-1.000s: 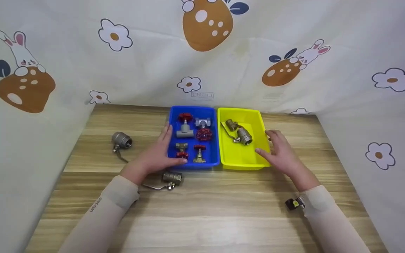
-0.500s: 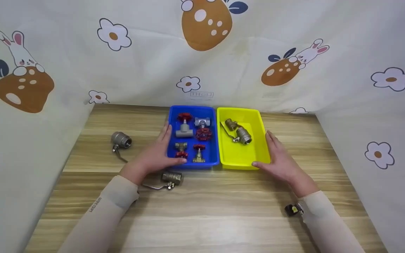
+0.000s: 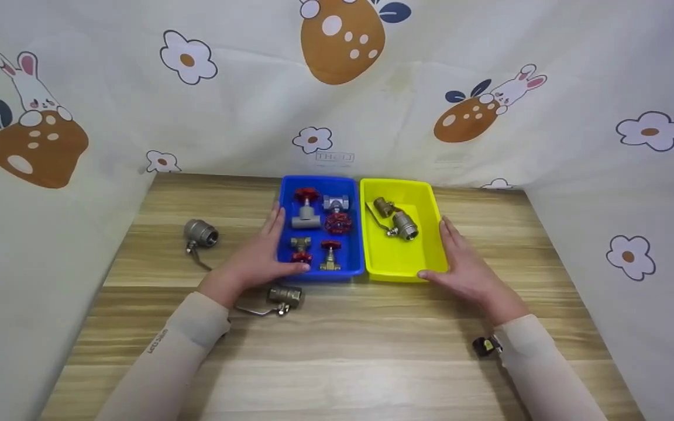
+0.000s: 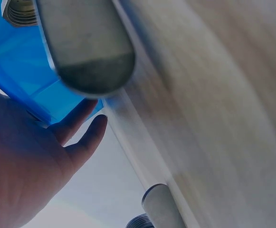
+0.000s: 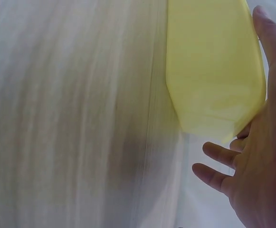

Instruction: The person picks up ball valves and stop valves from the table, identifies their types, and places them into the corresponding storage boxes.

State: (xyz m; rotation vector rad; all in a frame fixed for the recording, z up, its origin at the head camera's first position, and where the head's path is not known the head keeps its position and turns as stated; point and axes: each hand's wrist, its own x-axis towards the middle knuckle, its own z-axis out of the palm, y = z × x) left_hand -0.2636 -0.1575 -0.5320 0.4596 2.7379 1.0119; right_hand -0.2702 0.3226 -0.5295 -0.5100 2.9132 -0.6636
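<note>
My left hand (image 3: 258, 257) rests along the left side of a blue bin (image 3: 346, 273), fingers straight, thumb over its near edge. Against the right side of a yellow bin (image 3: 395, 260) lies my right hand (image 3: 468, 272), its thumb at the near right corner. The bins stand side by side. Inside the blue one are several red-handwheel valves, among them a grey one (image 3: 306, 216) and a brass one (image 3: 330, 257). Two lever ball valves, a small brass one (image 3: 382, 206) and a larger steel one (image 3: 405, 225), lie in the yellow bin. The right wrist view shows extended fingers (image 5: 211, 175) beside the yellow wall.
Two more lever ball valves lie on the wooden table (image 3: 348, 356): a steel one (image 3: 200, 233) left of the blue bin and another (image 3: 285, 296) before it, its lever partly under my left wrist. A patterned cloth (image 3: 243, 105) encloses the table's back and sides.
My right hand has closed in on the yellow bin, its fingers straightening along the side and its thumb lowering to the near corner. The left hand and the valves stay put.
</note>
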